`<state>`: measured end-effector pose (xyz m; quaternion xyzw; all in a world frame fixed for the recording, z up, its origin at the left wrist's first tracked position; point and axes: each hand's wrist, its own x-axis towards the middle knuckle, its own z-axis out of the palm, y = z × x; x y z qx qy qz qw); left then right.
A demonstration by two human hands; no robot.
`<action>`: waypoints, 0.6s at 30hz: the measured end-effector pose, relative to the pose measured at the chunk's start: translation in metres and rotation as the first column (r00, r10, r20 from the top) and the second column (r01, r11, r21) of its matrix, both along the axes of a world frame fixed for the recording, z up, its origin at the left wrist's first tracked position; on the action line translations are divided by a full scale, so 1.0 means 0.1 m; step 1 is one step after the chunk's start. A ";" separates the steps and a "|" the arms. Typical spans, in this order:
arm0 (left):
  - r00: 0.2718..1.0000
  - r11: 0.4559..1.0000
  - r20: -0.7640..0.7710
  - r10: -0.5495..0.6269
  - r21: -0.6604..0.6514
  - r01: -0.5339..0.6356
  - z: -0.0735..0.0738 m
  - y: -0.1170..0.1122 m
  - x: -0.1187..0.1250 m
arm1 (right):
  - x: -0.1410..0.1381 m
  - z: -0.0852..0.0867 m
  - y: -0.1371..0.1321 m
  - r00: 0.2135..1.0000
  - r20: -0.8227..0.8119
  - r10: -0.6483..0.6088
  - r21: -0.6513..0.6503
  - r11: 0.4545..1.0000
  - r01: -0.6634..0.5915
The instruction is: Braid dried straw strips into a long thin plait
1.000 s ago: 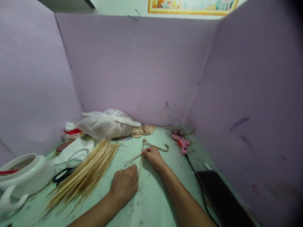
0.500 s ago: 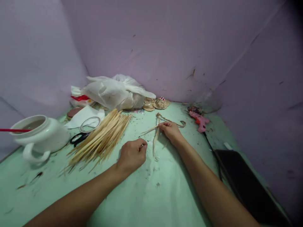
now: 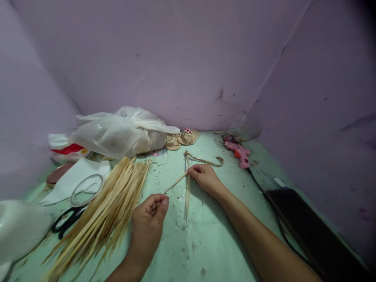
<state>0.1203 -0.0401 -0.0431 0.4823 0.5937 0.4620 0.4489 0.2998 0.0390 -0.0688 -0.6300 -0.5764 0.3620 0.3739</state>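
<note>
My right hand (image 3: 205,178) presses closed fingers on a small straw piece (image 3: 187,192) that lies on the green table: two pale strips cross under the fingers, and a braided cord (image 3: 205,160) curls away behind. My left hand (image 3: 149,217) hovers palm up just left of the long strip's lower end, with its fingers curled in a pinch; I cannot make out anything in it. A thick bundle of pale straw strips (image 3: 108,213) lies to the left of that hand.
Scissors (image 3: 66,221), a wire ring on white paper (image 3: 86,184), a white plastic bag (image 3: 117,133) and small woven hats (image 3: 180,140) sit at left and back. A pink glue gun (image 3: 237,150) with a black cable lies at right, beside a dark flat object (image 3: 308,229). Purple panels enclose the table.
The view has swung and the white pot has slid to the left edge. My left hand has come off the strip's lower end and turned palm up. My right hand keeps pressing the crossing.
</note>
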 end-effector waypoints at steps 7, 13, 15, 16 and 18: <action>0.997 0.998 0.047 0.059 0.025 -0.060 0.05 0.01 -0.03 | -0.02 0.10 -0.02 0.998 -0.068 -0.017 -0.025 1.000 0.015; 0.968 0.958 0.147 0.203 0.176 -0.228 0.08 0.07 -0.07 | 0.06 0.26 -0.03 0.848 -0.521 -0.096 -0.203 0.979 -0.014; 0.962 0.946 0.146 0.232 0.195 -0.258 0.09 0.07 -0.06 | 0.10 0.28 -0.02 0.770 -0.632 -0.082 -0.210 0.975 -0.068; 0.961 0.942 0.132 0.243 0.204 -0.266 0.09 0.06 -0.05 | 0.11 0.29 -0.02 0.745 -0.662 -0.078 -0.209 0.975 -0.083; 0.961 0.936 0.101 0.259 0.221 -0.275 0.10 0.05 -0.03 | 0.11 0.29 -0.02 0.729 -0.679 -0.086 -0.212 0.974 -0.083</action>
